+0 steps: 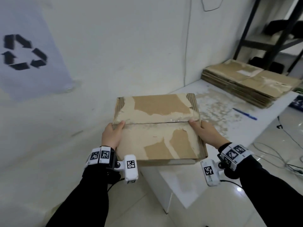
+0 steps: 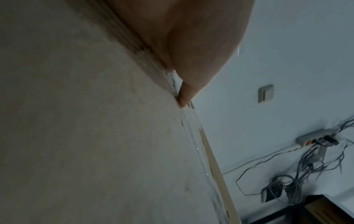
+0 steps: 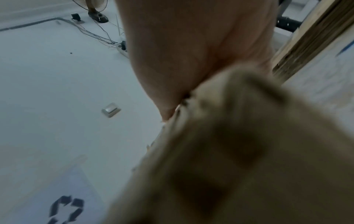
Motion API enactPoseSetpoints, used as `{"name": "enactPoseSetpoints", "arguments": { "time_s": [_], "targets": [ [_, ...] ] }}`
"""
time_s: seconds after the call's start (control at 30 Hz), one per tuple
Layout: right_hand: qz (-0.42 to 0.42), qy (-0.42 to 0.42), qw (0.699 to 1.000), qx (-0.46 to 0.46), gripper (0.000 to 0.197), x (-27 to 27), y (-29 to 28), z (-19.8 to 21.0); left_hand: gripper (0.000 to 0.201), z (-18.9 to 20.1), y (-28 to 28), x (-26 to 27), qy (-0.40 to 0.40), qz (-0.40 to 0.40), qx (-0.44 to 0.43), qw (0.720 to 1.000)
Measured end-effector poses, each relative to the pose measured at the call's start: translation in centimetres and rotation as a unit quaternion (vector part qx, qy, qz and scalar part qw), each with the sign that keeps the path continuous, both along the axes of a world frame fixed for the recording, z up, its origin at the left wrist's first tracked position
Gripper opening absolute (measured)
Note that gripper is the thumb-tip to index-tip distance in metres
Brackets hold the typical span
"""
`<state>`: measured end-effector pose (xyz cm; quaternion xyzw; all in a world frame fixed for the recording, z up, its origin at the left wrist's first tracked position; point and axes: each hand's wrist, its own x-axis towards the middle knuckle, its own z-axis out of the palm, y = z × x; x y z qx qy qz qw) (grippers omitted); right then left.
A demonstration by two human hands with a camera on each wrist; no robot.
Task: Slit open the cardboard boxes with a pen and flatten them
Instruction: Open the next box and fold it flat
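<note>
Gripping the cardboard box [image 1: 157, 128] with left hand [image 1: 112, 135] and right hand [image 1: 205, 133]

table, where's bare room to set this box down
Free patch: the white table top just under and right of the box, bordered by the blue pen beyond. Crowded: the far end, under the flattened cardboard stack.

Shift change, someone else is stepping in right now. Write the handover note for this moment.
Left hand grips the left edge of the cardboard box; right hand grips its right edge, both thumbs on top at the centre seam.
The box is held over the near end of the white table.
The pen lies on the table, untouched by either hand.
Done: a stack of flattened boxes at the far end.
Left: slit this box's taped seam, flatten it, stack it.
</note>
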<state>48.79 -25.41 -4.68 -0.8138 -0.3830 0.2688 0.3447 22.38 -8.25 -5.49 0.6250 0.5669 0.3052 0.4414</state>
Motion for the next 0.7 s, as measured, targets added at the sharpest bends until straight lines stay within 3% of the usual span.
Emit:
{"name": "enactPoseSetpoints", "arguments": {
  "time_s": [0.2,0.33,0.5,0.7],
  "targets": [
    [-0.023,0.000,0.999,-0.026,0.057,13.6,-0.7,-0.1,0.044,-2.0,-0.8,14.7,0.019,-0.014,-0.038,0.999],
    [-0.012,-0.008,0.998,-0.063,0.059,21.2,0.1,-0.5,0.047,-3.2,-1.5,21.8,0.036,0.000,-0.066,0.997],
    [0.008,0.025,0.995,-0.100,0.059,27.9,2.2,-2.4,0.052,-5.5,-1.8,27.1,0.066,0.022,-0.092,0.993],
    [0.015,0.091,0.988,-0.126,0.047,31.6,5.0,-4.9,0.053,-6.5,1.7,30.1,0.137,0.018,-0.097,0.986]
  ]
}}
